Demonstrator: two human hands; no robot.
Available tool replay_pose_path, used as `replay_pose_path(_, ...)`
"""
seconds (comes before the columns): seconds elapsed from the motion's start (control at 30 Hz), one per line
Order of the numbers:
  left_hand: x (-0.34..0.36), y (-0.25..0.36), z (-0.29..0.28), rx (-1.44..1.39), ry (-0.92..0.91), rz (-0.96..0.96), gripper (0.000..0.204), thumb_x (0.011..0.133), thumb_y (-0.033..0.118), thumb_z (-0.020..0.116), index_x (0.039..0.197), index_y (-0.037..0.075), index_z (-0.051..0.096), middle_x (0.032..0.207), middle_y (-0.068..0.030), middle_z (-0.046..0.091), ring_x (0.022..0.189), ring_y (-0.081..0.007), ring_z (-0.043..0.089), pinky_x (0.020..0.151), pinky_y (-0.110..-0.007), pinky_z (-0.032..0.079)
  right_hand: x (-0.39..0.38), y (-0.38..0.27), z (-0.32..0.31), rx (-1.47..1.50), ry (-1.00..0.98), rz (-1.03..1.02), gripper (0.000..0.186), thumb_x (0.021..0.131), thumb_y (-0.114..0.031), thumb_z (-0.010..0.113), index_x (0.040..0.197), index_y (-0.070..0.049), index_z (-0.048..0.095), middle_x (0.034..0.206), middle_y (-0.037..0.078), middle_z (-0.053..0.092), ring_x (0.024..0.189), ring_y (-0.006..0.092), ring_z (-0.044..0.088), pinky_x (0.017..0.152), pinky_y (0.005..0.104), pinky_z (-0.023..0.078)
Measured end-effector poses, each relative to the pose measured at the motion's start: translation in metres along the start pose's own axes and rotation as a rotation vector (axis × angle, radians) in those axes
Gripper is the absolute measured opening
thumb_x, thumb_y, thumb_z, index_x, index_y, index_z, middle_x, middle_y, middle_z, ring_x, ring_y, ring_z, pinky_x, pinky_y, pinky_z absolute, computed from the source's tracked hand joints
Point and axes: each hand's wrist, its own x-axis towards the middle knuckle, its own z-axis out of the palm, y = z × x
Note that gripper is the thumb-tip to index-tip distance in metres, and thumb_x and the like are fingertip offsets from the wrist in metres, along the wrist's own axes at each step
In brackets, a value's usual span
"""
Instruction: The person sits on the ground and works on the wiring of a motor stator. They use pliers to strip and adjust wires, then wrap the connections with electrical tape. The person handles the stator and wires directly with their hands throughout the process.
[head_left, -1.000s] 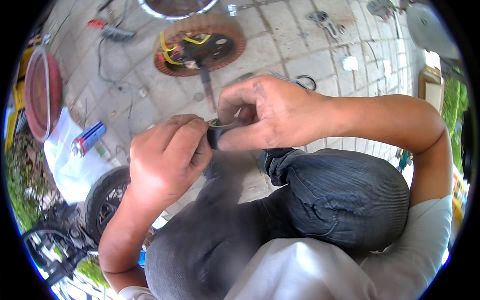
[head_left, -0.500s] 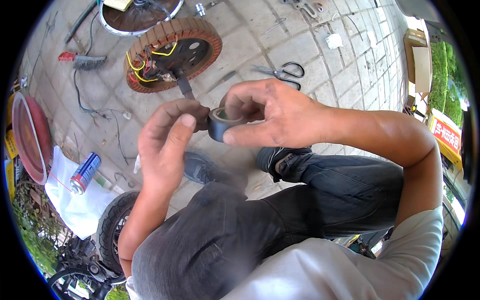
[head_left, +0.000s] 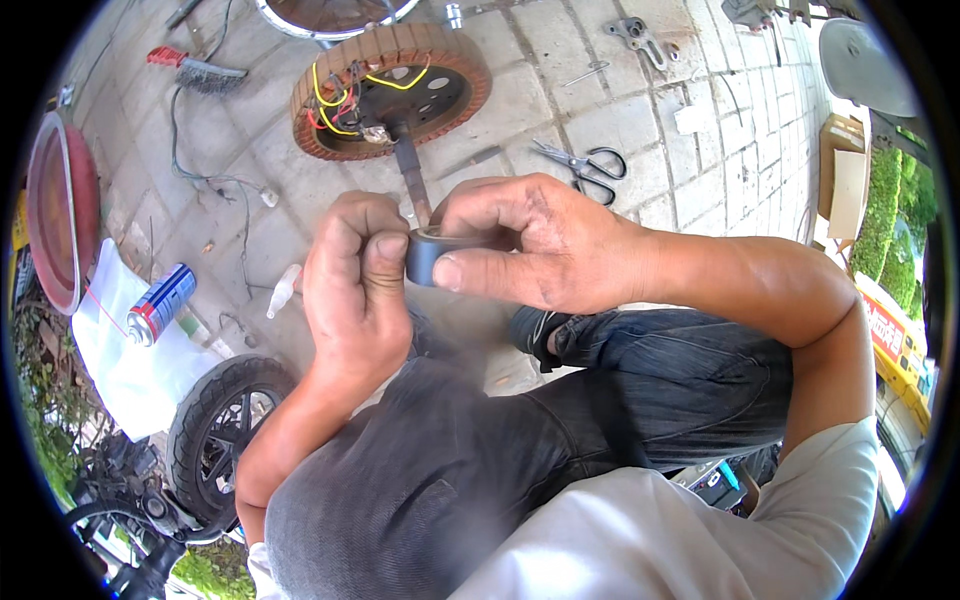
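A roll of black tape [head_left: 424, 262] is held between the thumb and curled fingers of my right hand [head_left: 545, 245]. My left hand [head_left: 360, 270] is right beside the roll, its fingers folded and the thumb pressed against them; what they pinch is hidden. Beyond both hands stands the hub motor core [head_left: 470, 75], a rusty ringed stator with loose yellow and red wires [head_left: 330, 105] at its centre. Its axle [head_left: 410, 170] points toward me and ends just behind the tape. Black-handled scissors [head_left: 585, 165] lie on the paving to the right of the axle.
On the left are a wire brush [head_left: 205, 75], a reddish basin [head_left: 65, 210], a blue spray can [head_left: 160, 305] on a white plastic sheet [head_left: 125, 385], and a wheel with tyre [head_left: 195, 440]. A metal bracket [head_left: 640, 42] lies far right. A cardboard box [head_left: 845, 180] stands beyond it.
My left hand has closed, its thumb folding in against the fingers beside the roll. The roll has turned so its side faces me more. The whole view has shifted, moving the background down and right.
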Motion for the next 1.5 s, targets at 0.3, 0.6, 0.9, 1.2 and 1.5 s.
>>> replay_pose_path(0.3,-0.012,-0.005,-0.034,-0.686,0.238,-0.523,0.017,0.097,0.007,0.053,0.11,-0.003,0.057,0.098,-0.013,0.063,0.08,-0.0198,0.062,0.071,-0.033,0.052,-0.02,0.018,-0.02,-0.067,-0.083,-0.032,0.022,0.091,-0.021,0.068,0.099,-0.002,0.062,0.123,0.014,0.053,0.111,0.0202,0.052,0.095,0.0358,0.044)
replay_pose_path(0.6,-0.011,-0.025,-0.023,-0.552,0.233,-0.519,0.02,0.097,0.007,0.054,0.114,-0.003,0.057,0.077,-0.0036,0.057,0.063,-0.012,0.052,0.06,-0.025,0.044,-0.009,0.043,-0.016,0.016,-0.033,-0.163,0.027,0.092,-0.024,0.066,0.108,-0.003,0.06,0.121,0.009,0.054,0.111,0.0168,0.053,0.096,0.0316,0.046)
replay_pose_path(0.9,-0.019,-0.046,-0.022,-0.641,0.432,-0.677,0.025,0.093,0.002,0.059,0.118,-0.002,0.055,0.091,-0.0068,0.062,0.08,-0.0158,0.061,0.077,-0.029,0.051,0.033,0.057,0.016,0.371,0.236,-0.319,0.023,0.091,-0.017,0.067,0.106,0.001,0.062,0.129,0.011,0.051,0.108,0.0139,0.053,0.089,0.0294,0.047)
replay_pose_path(1.2,-0.036,-0.08,-0.06,-0.702,0.223,-0.786,0.031,0.097,0.016,0.058,0.12,-0.005,0.056,0.103,-0.0129,0.063,0.088,-0.0208,0.064,0.079,-0.03,0.051,0.054,0.072,0.053,0.601,0.353,-0.407,0.024,0.089,-0.011,0.068,0.106,0.005,0.062,0.12,0.008,0.055,0.106,0.0122,0.054,0.09,0.0286,0.047)
replay_pose_path(1.5,-0.013,-0.021,-0.057,0.24,0.188,-0.217,0.025,0.079,0.002,0.067,0.104,-0.001,0.068,0.119,-0.0142,0.061,0.114,-0.0252,0.056,0.097,-0.036,0.042,0.069,0.067,0.063,0.009,0.498,-0.616,0.024,0.076,-0.009,0.075,0.095,-0.001,0.063,0.117,0.015,0.058,0.104,0.0303,0.059,0.091,0.0368,0.048)
